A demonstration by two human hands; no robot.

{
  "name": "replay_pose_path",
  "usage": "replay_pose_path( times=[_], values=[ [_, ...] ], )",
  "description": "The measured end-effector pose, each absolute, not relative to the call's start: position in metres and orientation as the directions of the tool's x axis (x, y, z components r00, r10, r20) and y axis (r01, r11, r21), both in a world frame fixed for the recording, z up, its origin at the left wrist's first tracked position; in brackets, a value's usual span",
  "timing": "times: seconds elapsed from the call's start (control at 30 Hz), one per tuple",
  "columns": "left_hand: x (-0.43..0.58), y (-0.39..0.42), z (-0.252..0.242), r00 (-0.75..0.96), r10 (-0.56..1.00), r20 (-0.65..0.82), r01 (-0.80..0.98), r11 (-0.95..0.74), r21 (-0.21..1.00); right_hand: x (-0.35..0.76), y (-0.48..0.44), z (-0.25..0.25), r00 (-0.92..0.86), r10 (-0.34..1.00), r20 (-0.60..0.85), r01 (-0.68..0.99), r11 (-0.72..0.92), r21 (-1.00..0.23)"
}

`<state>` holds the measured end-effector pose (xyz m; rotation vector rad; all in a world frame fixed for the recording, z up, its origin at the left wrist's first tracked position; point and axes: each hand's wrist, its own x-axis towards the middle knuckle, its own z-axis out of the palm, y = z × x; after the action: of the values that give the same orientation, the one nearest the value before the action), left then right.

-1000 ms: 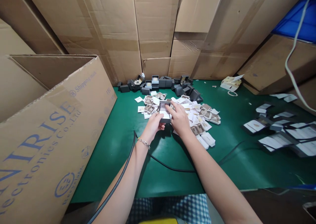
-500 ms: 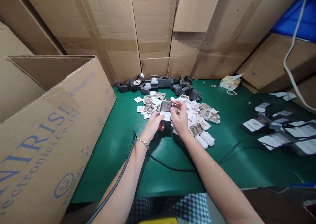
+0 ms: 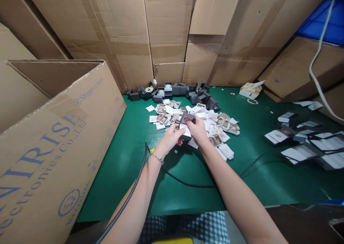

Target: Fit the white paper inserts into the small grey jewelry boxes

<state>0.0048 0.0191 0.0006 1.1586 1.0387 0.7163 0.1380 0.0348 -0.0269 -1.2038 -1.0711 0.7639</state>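
Both of my hands hold one small dark hinged box point(image 3: 185, 137) that stands open, its lid tipped back and its inside pale. My left hand point(image 3: 172, 136) wraps the near left side, thumb on the pale inner part. My right hand point(image 3: 197, 129) grips the lid on the right, its thumb reaching inside. Some fingers are hidden behind the box. Just beyond lies a loose pile of white paper pieces and grey-brown inserts point(image 3: 215, 140). A row of small dark boxes point(image 3: 180, 90) stands behind the pile, some of them open.
A large carton point(image 3: 88, 129) stands on the left of the green table point(image 3: 188, 197). Stacked cartons point(image 3: 169, 22) form the back wall. Several opened dark boxes with white linings point(image 3: 298, 151) lie on the right. A black cable point(image 3: 182, 182) crosses in front, near my forearms.
My hands and the box have shifted slightly right and nearer. The box has tilted, and my right thumb has moved from the lid's edge to inside the lid.
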Motion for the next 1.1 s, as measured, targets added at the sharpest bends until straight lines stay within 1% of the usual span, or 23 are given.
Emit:
replay_pose_path(
  times=[0.13, 0.23, 0.33, 0.43, 0.53, 0.7, 0.9, 1.0, 1.1],
  values=[
    [0.006, 0.017, 0.0, 0.406, 0.874, -0.269, 0.076, 0.261, 0.962, 0.142, 0.033, -0.021, 0.326, 0.911, 0.251, 0.103, 0.23, -0.968],
    [0.007, 0.016, 0.0, 0.425, 0.865, -0.265, 0.064, 0.264, 0.963, 0.142, 0.032, -0.016, 0.322, 0.924, 0.207, 0.082, 0.191, -0.978],
    [0.008, 0.017, -0.002, 0.391, 0.871, -0.297, 0.045, 0.304, 0.951, 0.137, 0.03, -0.014, 0.326, 0.937, 0.126, 0.008, 0.131, -0.991],
    [0.009, 0.019, -0.003, 0.343, 0.877, -0.337, -0.016, 0.363, 0.931, 0.129, 0.029, -0.015, 0.3, 0.953, 0.052, -0.122, 0.092, -0.988],
    [0.009, 0.02, -0.001, 0.319, 0.886, -0.337, -0.074, 0.377, 0.923, 0.123, 0.026, -0.016, 0.265, 0.964, 0.023, -0.217, 0.083, -0.973],
    [0.008, 0.02, 0.0, 0.277, 0.909, -0.31, 0.002, 0.322, 0.947, 0.122, 0.026, -0.015, 0.309, 0.948, 0.072, -0.137, 0.119, -0.983],
    [0.01, 0.021, -0.002, 0.301, 0.904, -0.305, 0.066, 0.3, 0.952, 0.128, 0.03, -0.019, 0.353, 0.929, 0.109, -0.068, 0.142, -0.988],
    [0.011, 0.019, -0.003, 0.265, 0.935, -0.235, 0.091, 0.219, 0.972, 0.131, 0.03, -0.02, 0.349, 0.933, 0.088, -0.038, 0.108, -0.993],
    [0.013, 0.015, -0.005, 0.243, 0.958, -0.152, 0.1, 0.131, 0.986, 0.133, 0.03, -0.019, 0.365, 0.921, 0.133, 0.013, 0.138, -0.99]
  ],
)
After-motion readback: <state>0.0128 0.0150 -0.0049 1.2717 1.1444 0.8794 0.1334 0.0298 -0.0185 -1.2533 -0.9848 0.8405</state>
